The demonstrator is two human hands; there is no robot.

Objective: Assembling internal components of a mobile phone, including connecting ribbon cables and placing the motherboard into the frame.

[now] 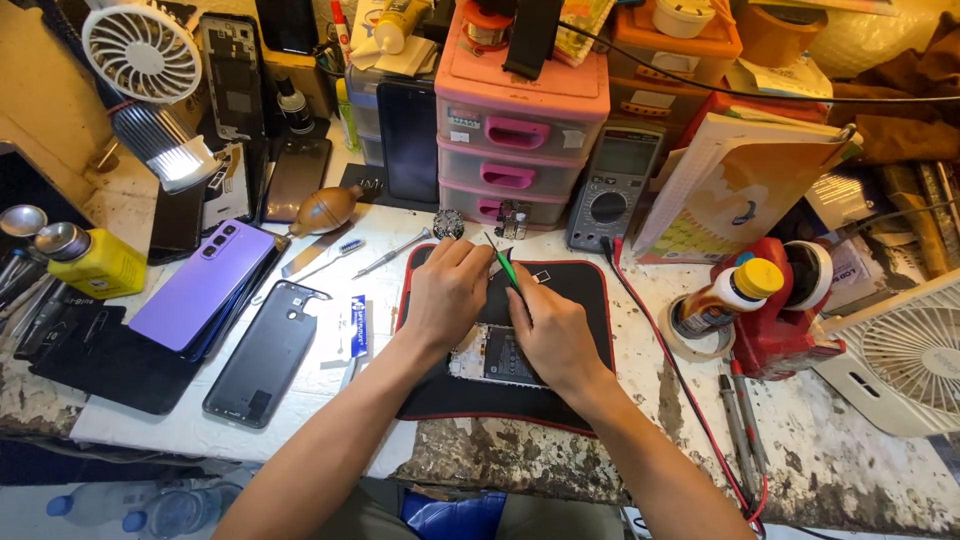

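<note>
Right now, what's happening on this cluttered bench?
A person is working on an opened phone with its back removed lying on a black work mat. The left hand presses on the phone's upper end, while the right hand holds a thin green pry tool over it. A purple phone and dark back cover lie aside.

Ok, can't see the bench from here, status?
Left hand pressing on opened phone. Right hand holds green tool on it. Phone on black mat. Nothing in the way.

Purple phone, yellow bottle, multimeter, pink drawers.
</note>
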